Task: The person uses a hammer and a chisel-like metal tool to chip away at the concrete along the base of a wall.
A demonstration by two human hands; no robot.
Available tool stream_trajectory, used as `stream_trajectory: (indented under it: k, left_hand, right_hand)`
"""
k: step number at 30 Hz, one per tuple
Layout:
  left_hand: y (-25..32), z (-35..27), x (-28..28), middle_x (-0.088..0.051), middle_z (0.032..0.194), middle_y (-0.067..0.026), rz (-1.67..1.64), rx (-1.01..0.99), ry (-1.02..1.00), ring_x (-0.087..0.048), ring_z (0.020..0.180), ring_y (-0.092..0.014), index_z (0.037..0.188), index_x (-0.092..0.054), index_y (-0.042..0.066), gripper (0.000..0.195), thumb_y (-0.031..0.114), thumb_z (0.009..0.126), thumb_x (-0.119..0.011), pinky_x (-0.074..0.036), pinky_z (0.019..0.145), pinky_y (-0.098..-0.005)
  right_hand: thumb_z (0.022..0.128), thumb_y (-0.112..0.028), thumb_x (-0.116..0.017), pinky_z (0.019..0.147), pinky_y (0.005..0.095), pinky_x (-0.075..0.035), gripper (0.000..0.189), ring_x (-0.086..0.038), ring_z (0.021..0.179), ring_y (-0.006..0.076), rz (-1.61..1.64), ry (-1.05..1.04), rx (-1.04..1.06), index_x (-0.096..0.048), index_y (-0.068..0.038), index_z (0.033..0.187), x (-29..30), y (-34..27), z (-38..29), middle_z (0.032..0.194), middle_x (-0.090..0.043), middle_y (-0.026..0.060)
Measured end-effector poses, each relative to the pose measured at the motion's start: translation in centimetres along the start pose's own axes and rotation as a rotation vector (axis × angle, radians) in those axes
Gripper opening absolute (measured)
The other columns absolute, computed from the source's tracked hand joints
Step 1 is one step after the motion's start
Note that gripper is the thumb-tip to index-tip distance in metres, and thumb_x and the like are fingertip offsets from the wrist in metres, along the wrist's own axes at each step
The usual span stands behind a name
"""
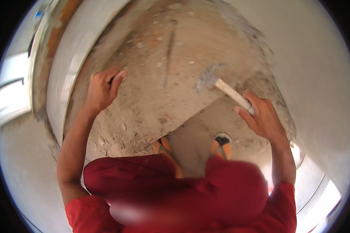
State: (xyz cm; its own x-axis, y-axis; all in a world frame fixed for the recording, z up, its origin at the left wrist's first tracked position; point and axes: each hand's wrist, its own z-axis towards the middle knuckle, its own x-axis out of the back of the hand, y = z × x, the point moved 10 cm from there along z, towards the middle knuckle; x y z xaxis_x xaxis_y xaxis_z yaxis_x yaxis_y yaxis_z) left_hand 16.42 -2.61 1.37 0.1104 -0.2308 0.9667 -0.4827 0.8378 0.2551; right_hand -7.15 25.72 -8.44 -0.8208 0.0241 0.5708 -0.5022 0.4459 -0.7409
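Note:
My right hand (264, 118) grips the lower end of a claw hammer (232, 91) with a pale, worn handle. Its grey metal head points up and left, over the dusty floor. On the other side, my left hand (102, 90) is held out with its fingers curled and the thumb raised. A dark patch shows between thumb and forefinger; whether it is a small object or a shadow, I cannot tell. Between the hands and farther forward, a long thin rod (169, 54) lies on the ground, blurred and apart from both hands.
Dirt and rubble (119, 131) cover the floor around a straight-edged, smoother strip (192, 145) where my feet stand in sandals. A pale panel or wall (75, 52) rises at the left, with exposed brick (54, 42) beyond it. A plastered wall (306, 72) curves along the right.

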Motion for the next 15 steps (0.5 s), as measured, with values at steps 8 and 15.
stream_trajectory:
  k: [8,15]
  left_hand:
    - [-8.8,-35.8,-3.1,-0.044,0.059,0.0008,-0.354,0.961,0.322,-0.039,0.053,-0.008,0.091,-0.063,0.005,0.006,0.003,0.097,-0.060,-0.035,0.049,-0.0286]
    - [9.8,-57.2,-16.4,-0.052,0.056,-0.0043,-0.659,1.657,0.437,-0.050,0.052,-0.015,0.088,-0.060,0.003,0.014,0.011,0.090,-0.071,-0.040,0.049,-0.0336]
  right_hand:
    - [0.094,-0.019,-0.068,0.081,0.0503,-0.049,0.025,-0.065,0.093,0.0459,-0.390,-0.114,0.530,-0.064,-0.001,0.112,-9.1,-19.9,19.1,0.095,-0.068,0.0243]
    - [0.102,-0.032,-0.060,0.098,0.0552,-0.045,0.039,-0.056,0.118,0.0487,-0.800,0.039,0.905,-0.063,-0.001,0.125,-17.4,-20.0,24.5,0.130,-0.057,0.0311]
